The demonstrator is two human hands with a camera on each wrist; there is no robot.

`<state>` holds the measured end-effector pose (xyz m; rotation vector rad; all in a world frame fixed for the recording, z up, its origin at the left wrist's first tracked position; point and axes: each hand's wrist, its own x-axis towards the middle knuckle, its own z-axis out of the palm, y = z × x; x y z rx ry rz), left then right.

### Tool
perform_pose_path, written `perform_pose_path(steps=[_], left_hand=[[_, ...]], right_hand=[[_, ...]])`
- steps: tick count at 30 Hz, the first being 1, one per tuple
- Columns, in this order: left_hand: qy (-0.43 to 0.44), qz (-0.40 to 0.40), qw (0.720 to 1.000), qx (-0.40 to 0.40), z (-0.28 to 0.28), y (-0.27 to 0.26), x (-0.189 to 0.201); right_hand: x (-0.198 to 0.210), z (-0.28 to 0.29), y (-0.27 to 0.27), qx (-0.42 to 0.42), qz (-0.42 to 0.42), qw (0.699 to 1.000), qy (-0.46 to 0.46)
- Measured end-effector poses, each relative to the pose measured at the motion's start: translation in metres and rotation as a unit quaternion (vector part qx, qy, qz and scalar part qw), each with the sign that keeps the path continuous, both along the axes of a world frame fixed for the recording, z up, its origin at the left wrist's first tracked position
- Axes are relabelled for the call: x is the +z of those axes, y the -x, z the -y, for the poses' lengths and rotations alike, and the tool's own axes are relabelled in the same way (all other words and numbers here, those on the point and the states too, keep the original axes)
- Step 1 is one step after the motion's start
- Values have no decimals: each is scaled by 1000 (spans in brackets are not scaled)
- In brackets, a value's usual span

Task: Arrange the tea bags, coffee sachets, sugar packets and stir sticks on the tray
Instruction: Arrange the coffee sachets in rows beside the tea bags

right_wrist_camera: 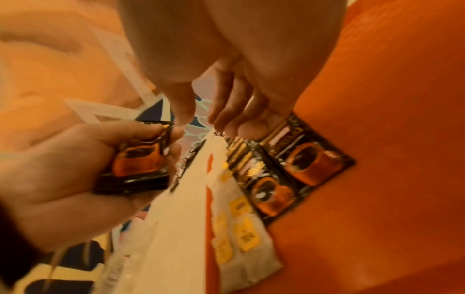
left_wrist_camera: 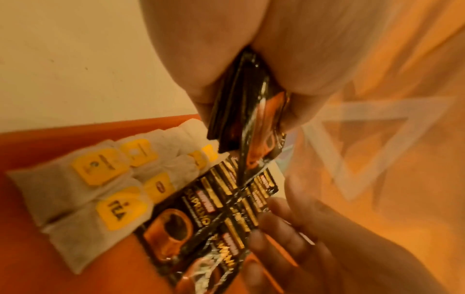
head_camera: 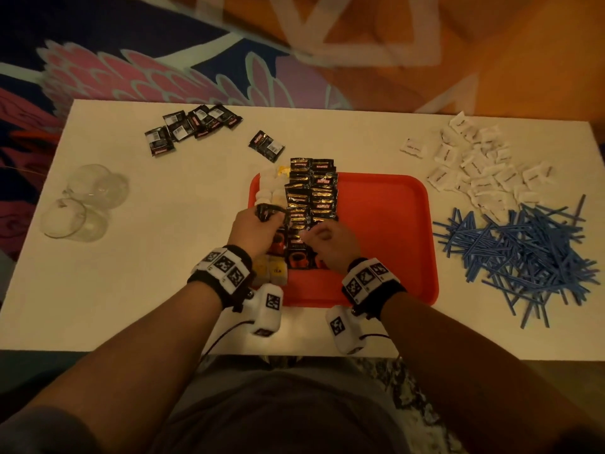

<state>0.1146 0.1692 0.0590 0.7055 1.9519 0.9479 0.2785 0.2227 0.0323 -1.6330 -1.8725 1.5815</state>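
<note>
A red tray (head_camera: 386,224) lies mid-table. Down its left side run tea bags (head_camera: 271,191) with yellow tags (left_wrist_camera: 100,189), and beside them two overlapping columns of black coffee sachets (head_camera: 312,194). My left hand (head_camera: 262,221) hovers over the tea bags and grips a small stack of coffee sachets (left_wrist_camera: 241,111) on edge (right_wrist_camera: 135,159). My right hand (head_camera: 319,239) is over the near end of the sachet columns. Its fingers (left_wrist_camera: 289,228) rest on the laid sachets (right_wrist_camera: 302,163) and hold nothing. White sugar packets (head_camera: 481,168) and blue stir sticks (head_camera: 523,253) lie in heaps right of the tray.
More coffee sachets (head_camera: 193,126) lie loose at the table's far left, with a single one (head_camera: 266,146) just beyond the tray. Clear glasses (head_camera: 85,201) lie on their sides at the left edge. The tray's right half is bare.
</note>
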Motion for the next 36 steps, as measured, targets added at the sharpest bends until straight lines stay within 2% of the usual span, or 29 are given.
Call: perform_pose_path(steps=[3, 6, 11, 16, 19, 27, 29, 32, 36], left_hand=[[-51, 107, 991, 63, -3, -1, 11], [-70, 172, 978, 96, -5, -1, 19], [-67, 268, 950, 146, -6, 9, 27], [-14, 271, 952, 142, -3, 15, 20], [-2, 289, 946, 149, 2, 20, 14], [10, 211, 971, 112, 10, 15, 0], [8, 180, 977, 112, 11, 16, -2], [14, 227, 964, 141, 13, 19, -5], [34, 259, 951, 166, 20, 25, -9]], right_hand=[[14, 4, 20, -5, -89, 992, 90], [25, 7, 32, -12, -149, 986, 79], [29, 2, 31, 2, -117, 993, 6], [33, 5, 32, 62, -107, 992, -5], [30, 8, 31, 49, -93, 995, 0], [17, 17, 27, 103, -24, 993, -52], [8, 19, 20, 102, 21, 994, -42], [-9, 21, 4, 76, 90, 993, -7], [-25, 24, -10, 25, 134, 990, 28]])
